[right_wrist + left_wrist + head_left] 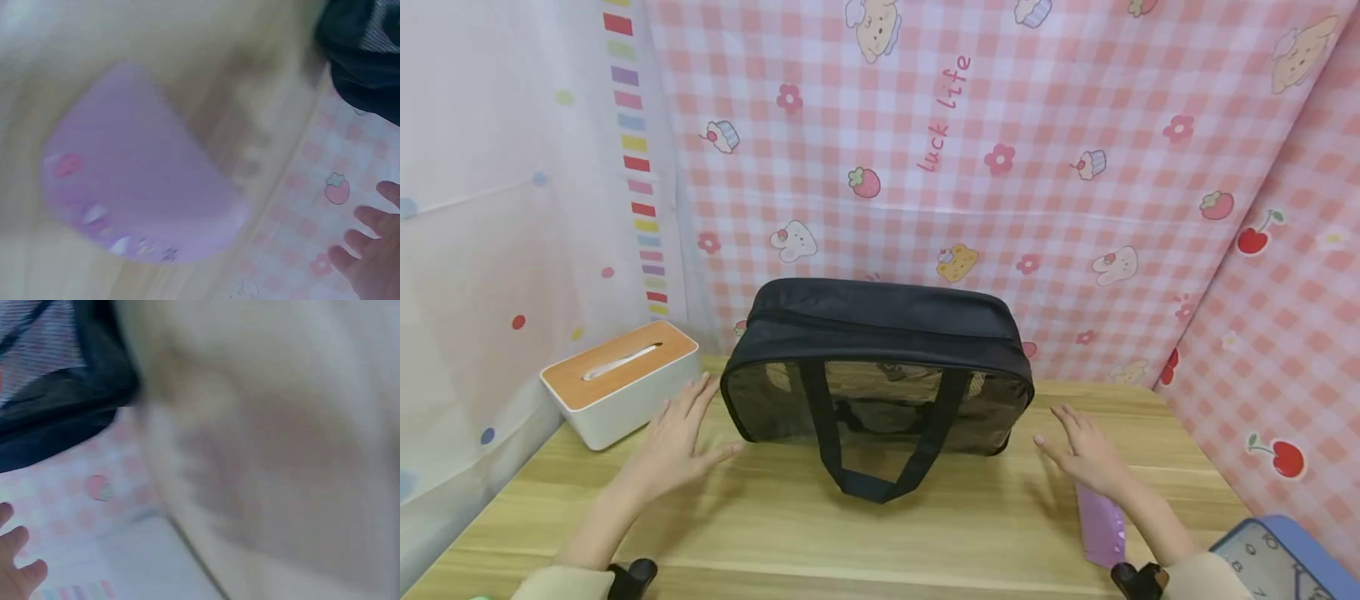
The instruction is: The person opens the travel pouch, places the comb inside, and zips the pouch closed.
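At the dial's centre, on the wooden table (pixel 880 550), a black bag (pixel 880 340) with see-through sides stood upright, its front handle (pixel 880 489) drooping towards six o'clock. Between eight and nine, the left hand (pixel 673 433) was just beside the bag's end, fingers spread and gripping nothing; whether a fingertip touched, I could not tell. Between three and four, the right hand (pixel 1086 450) was likewise unclenched and bare, slightly apart from the other end. A tissue box (pixel 617 383) sat at nine, a purple pouch (pixel 1101 529) at four, a blue-framed clock (pixel 1262 550) beyond it. The step in hand seemed to be flanking the bag; handling it next would have called for both hands closing inward evenly
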{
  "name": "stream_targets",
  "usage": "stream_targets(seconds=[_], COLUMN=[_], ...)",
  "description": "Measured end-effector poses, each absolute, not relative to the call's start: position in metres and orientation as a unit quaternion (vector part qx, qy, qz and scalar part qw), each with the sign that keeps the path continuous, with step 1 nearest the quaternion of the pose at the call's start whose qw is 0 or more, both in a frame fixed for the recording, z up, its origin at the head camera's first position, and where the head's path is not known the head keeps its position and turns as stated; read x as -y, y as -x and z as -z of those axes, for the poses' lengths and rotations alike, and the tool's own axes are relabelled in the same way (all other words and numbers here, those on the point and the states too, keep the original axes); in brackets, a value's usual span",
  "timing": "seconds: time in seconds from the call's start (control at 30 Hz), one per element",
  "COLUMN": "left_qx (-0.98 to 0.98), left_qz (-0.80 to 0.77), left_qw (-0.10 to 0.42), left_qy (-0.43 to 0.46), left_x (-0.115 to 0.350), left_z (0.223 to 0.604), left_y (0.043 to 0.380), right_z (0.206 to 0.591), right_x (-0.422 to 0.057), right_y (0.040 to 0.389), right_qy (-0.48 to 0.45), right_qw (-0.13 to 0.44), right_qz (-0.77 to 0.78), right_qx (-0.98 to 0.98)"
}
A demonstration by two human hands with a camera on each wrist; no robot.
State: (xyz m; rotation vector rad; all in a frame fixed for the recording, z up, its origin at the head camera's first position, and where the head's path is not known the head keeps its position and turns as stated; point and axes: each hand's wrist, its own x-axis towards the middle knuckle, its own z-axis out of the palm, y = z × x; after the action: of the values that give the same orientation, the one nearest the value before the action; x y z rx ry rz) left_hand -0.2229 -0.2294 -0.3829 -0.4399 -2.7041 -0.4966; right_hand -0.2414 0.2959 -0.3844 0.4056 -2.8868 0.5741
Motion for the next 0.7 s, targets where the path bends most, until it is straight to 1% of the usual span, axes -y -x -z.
stream_targets(seconds=[0.07, 0.13, 0.27, 0.33, 0.43, 0.57, 0.7], left_qx=[0.940, 0.918, 0.853, 0.821, 0.793, 0.794, 0.799], left_qz=[0.194, 0.204, 0.215, 0.227, 0.244, 0.259, 0.263], left_qw=[0.227, 0.289, 0.413, 0.452, 0.478, 0.478, 0.478], left_qy=[0.165, 0.180, 0.237, 0.267, 0.287, 0.272, 0.253], left_x=[0.224, 0.216, 0.199, 0.191, 0.180, 0.174, 0.172], left_z=[0.371, 0.359, 0.337, 0.329, 0.322, 0.322, 0.325], left_y=[0.225, 0.227, 0.229, 0.230, 0.230, 0.230, 0.230], right_z=[0.378, 0.373, 0.365, 0.365, 0.367, 0.371, 0.372], right_x=[-0.294, -0.292, -0.284, -0.279, -0.272, -0.266, -0.265], right_y=[0.248, 0.255, 0.269, 0.275, 0.282, 0.288, 0.288], right_qy=[-0.132, -0.116, -0.070, -0.051, -0.024, 0.000, -0.004], right_qw=[0.074, 0.050, -0.017, -0.048, -0.083, -0.104, -0.122], right_qz=[-0.241, -0.295, -0.394, -0.437, -0.490, -0.545, -0.589], right_qx=[0.959, 0.947, 0.916, 0.897, 0.867, 0.832, 0.799])
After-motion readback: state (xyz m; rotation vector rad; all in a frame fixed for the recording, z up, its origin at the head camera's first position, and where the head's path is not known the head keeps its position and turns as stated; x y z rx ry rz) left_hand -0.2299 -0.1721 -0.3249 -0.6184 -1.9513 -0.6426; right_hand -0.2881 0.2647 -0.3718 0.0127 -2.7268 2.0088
